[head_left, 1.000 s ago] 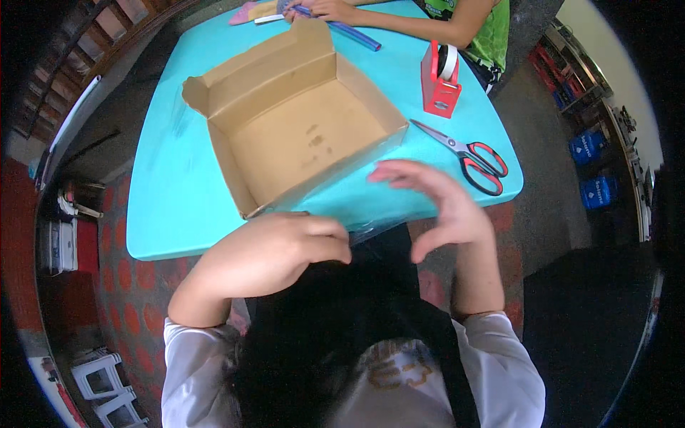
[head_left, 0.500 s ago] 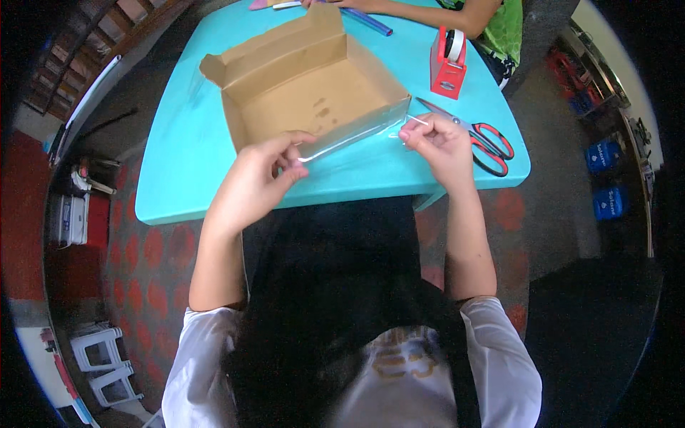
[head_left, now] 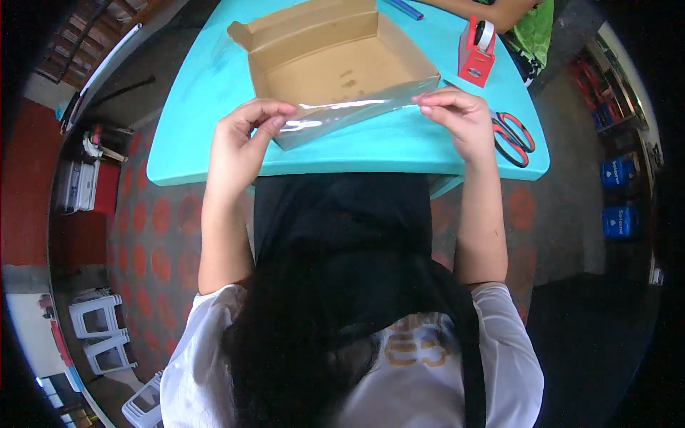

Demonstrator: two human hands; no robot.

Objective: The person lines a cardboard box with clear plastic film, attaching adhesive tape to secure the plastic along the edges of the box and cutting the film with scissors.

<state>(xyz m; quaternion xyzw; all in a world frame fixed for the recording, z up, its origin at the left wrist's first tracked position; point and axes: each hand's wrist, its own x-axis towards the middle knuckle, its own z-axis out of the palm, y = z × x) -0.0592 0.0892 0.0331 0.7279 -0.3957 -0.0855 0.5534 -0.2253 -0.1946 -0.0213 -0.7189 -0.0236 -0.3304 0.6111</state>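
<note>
A glossy strip of clear plastic film (head_left: 342,114) is stretched between my two hands in front of the open cardboard box (head_left: 335,64). My left hand (head_left: 246,132) pinches its left end between thumb and fingers, beside the box's near left corner. The right end is pinched in my right hand (head_left: 460,118), by the near right corner. Whether the film touches the box's front wall I cannot tell. Scissors with red and black handles (head_left: 515,139) lie just right of my right hand, their blades mostly hidden behind it.
A red tape dispenser (head_left: 477,60) with a white roll stands on the turquoise table (head_left: 193,121), beyond the scissors. A blue tube (head_left: 405,8) lies at the far edge. Another person's forearm (head_left: 478,8) rests at the far right. White stools (head_left: 107,335) stand at lower left.
Both hands have moved up and apart in the picture, pulling the film straighter. The table and box sit higher and further right in the view.
</note>
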